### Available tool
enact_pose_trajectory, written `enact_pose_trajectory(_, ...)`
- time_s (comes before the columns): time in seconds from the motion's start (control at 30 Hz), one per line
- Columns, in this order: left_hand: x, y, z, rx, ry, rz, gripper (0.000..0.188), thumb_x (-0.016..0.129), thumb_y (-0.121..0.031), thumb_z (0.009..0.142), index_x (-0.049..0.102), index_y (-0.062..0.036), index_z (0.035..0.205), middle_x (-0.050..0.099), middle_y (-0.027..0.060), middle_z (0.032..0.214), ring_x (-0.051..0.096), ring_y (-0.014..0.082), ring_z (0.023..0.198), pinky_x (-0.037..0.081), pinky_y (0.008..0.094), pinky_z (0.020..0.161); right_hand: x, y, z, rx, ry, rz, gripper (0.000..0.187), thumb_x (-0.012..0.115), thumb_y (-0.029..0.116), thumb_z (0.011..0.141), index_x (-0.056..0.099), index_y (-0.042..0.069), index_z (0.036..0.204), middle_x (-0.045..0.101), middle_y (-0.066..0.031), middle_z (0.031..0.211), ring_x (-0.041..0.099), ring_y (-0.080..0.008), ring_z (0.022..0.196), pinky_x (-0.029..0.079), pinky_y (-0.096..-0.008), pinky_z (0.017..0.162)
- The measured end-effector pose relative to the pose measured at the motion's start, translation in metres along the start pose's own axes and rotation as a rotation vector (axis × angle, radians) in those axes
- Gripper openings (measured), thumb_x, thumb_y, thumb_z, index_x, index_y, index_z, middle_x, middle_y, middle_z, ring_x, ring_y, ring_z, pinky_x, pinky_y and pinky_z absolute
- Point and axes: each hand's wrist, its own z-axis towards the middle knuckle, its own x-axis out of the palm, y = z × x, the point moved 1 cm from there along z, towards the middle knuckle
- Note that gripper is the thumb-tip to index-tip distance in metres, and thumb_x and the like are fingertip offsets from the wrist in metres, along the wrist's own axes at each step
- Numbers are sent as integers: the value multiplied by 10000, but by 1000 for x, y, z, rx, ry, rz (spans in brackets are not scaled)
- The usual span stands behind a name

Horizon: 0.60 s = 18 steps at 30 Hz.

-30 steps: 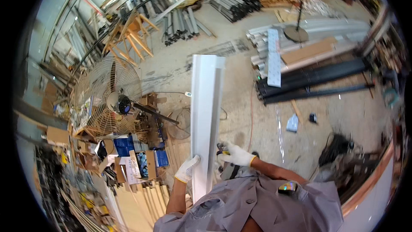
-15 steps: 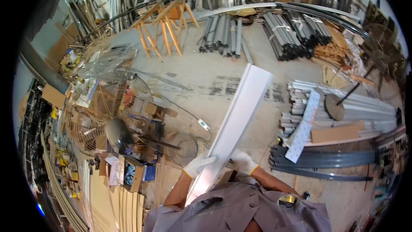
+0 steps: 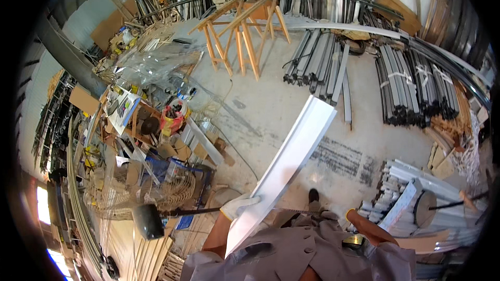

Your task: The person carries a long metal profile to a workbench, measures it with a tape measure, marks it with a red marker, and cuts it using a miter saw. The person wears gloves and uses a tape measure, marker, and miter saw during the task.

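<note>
A long white profile point(image 3: 297, 148) slants from my waist up and away to the right. My left hand point(image 3: 239, 205), in a pale glove, is closed around its left edge near the lower end. Of my right hand point(image 3: 350, 212), only the glove's yellow cuff shows at the wrist, beside my waist. Its fingers are hidden, and it is apart from the profile. My shoe point(image 3: 313, 195) shows on the floor between the profile and that wrist.
A pedestal fan point(image 3: 148, 221) stands at my left by cluttered boxes. Wooden trestles point(image 3: 245, 41) stand ahead. Bundled grey profiles point(image 3: 320, 62) lie beyond, with more bundles point(image 3: 403, 83) farther right. White profiles point(image 3: 401, 177) are stacked at right beside a round stand base point(image 3: 424, 209).
My right hand has left the profile and moved right, toward my waist. My left hand still grips the profile. The view has turned to the left.
</note>
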Motion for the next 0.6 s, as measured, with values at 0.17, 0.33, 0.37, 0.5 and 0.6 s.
enact_pose_trajectory(0.17, -22, -92, 46, 139, -133, -122, 561, 711, -306, 1008, 573, 62, 1408, 728, 119, 1159, 715, 186, 995, 580, 294, 806, -172, 43, 67, 291, 295, 140, 492, 560, 410, 1038, 619, 89, 1407, 685, -143, 1310, 660, -315, 1103, 515, -401, 949)
enact_pose_trajectory(0.33, -93, -173, 105, 360, -350, -91, 596, 746, -349, 983, 585, 70, 1376, 729, 124, 1078, 721, 203, 940, 590, 309, 772, -288, -21, 170, 467, 308, 180, 581, 523, 497, 1059, 593, 81, 1458, 629, -124, 1436, 597, -282, 1266, 461, -384, 1065)
enact_pose_trajectory(0.37, -126, -177, 119, 348, -462, -37, 655, 785, -393, 946, 591, 64, 1374, 712, 118, 1116, 698, 181, 967, 575, 303, 781, -320, -20, 194, 475, 295, 227, 612, 510, 520, 1055, 572, 93, 1488, 591, -142, 1487, 553, -321, 1335, 428, -399, 1118)
enact_pose_trajectory(0.5, -174, -277, 147, 637, -616, -116, 805, 822, -437, 904, 503, 61, 1451, 651, 128, 1246, 625, 183, 1099, 530, 334, 936, -425, -13, 278, 299, -99, 100, 519, 520, 467, 1068, 617, 91, 1412, 699, -159, 1292, 645, -311, 1188, 485, -400, 1044)
enact_pose_trajectory(0.6, -248, -327, 170, 715, -759, 14, 770, 803, -450, 921, 496, 41, 1429, 643, 90, 1182, 600, 157, 1059, 507, 314, 935, -510, 37, 374, 184, -95, 674, 491, 506, 473, 1093, 690, 29, 1196, 743, -97, 1063, 686, -210, 942, 537, -353, 883)
